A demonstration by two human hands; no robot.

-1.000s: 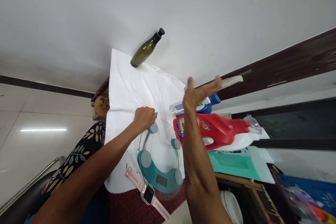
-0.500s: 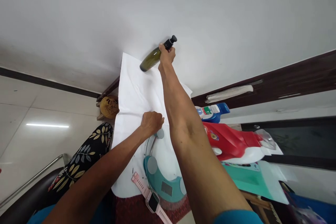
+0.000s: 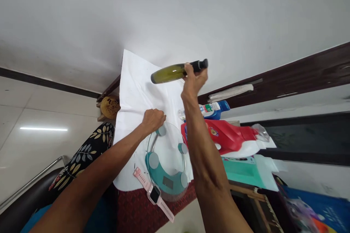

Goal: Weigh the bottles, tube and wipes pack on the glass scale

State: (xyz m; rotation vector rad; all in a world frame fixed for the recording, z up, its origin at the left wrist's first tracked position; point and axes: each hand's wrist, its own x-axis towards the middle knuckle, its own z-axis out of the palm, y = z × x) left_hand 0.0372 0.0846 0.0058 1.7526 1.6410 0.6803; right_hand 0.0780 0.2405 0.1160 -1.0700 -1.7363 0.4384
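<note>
My right hand (image 3: 193, 83) is closed around the neck of an olive-green pump bottle (image 3: 168, 74) with a black pump top. The bottle is held almost level above the far end of a white cloth (image 3: 131, 91). On the cloth rests my left hand (image 3: 154, 120), curled up at the far edge of a glass bathroom scale (image 3: 171, 185). What its fingers close on, if anything, is hidden. The scale has a teal band, round pads and a small display. A pink-strapped smartwatch (image 3: 155, 194) lies along the scale's near left side.
To the right lie a red bottle (image 3: 229, 136), a blue bottle (image 3: 224, 106) with a labelled clear one, and a green pack (image 3: 243, 174). A white wall (image 3: 175, 14) rises behind the cloth. A round patterned stool (image 3: 109, 107) stands at left.
My right hand has brought the pump bottle to the right and nearer, turning it closer to level. My left hand stays curled by the scale. The view has shifted slightly.
</note>
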